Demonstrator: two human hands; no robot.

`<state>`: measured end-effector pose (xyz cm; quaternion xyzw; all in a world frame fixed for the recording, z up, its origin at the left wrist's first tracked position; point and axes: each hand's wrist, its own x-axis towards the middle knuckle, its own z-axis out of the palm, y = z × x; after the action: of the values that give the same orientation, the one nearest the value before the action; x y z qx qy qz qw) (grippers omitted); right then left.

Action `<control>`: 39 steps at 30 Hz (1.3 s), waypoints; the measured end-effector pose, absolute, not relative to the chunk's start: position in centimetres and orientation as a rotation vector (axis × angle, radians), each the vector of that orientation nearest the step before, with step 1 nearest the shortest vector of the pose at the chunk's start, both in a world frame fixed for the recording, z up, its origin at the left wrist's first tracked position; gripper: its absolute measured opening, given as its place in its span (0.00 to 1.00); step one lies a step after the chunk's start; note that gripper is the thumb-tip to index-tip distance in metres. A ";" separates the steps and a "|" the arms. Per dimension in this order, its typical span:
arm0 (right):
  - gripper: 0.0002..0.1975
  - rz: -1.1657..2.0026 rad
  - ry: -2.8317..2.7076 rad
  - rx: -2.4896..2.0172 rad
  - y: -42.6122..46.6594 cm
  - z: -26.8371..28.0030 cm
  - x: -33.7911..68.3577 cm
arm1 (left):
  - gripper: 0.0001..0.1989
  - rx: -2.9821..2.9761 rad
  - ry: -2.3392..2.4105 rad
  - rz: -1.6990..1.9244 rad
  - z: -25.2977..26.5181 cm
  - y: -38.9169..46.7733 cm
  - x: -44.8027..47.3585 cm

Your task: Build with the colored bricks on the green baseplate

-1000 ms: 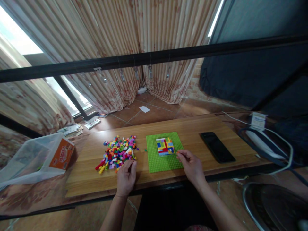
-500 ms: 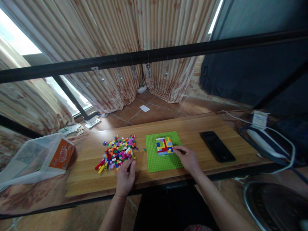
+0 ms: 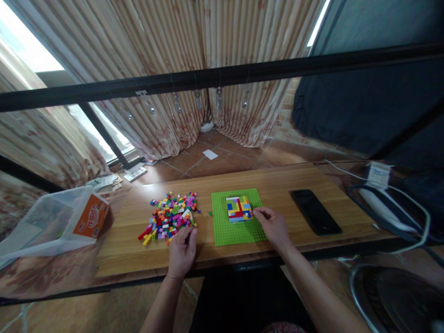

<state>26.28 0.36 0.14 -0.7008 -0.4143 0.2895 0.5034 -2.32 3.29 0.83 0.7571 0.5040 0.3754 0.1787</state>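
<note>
A green studded baseplate (image 3: pixel 227 235) lies on the wooden board, bearing a low square build of multicoloured toy bricks (image 3: pixel 239 209). Just off the build's right side is my right hand (image 3: pixel 274 226), thumb and forefinger pinched together over the plate. Anything between those fingertips is too small to make out. My left hand (image 3: pixel 182 252) rests with curled fingers at the near edge of a heap of loose toy bricks (image 3: pixel 173 215); what it holds, if anything, is hidden. A small green brick (image 3: pixel 210 213) lies between heap and baseplate.
A black phone (image 3: pixel 316 212) lies on the board (image 3: pixel 121 249) at the right. Beyond it are a white cable and a power strip (image 3: pixel 386 210). On the left stands a clear plastic bin (image 3: pixel 45 226) with an orange label. A dark metal bar (image 3: pixel 222 76) crosses behind the board.
My right hand has drawn slightly right, away from the build's edge. My left hand stays by the heap. The whole view has shifted a little.
</note>
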 end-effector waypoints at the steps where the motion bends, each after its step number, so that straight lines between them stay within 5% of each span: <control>1: 0.15 0.697 -1.010 -1.710 0.5 0.3 26.2 | 0.12 2.142 1.427 1.060 0.9 3.3 -2.3; 27: 0.21 0.664 -0.822 -1.600 -1.2 0.1 25.8 | 0.12 1.950 1.451 1.179 0.5 3.1 -2.3; 39: 0.13 0.823 -1.197 -1.376 -5.4 3.7 19.8 | 0.11 1.555 1.140 1.133 2.8 -2.2 5.1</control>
<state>19.76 -5.45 3.71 -0.5788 -0.5037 0.3462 0.5399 5.14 -2.19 2.80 0.6255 0.4583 0.4556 0.4372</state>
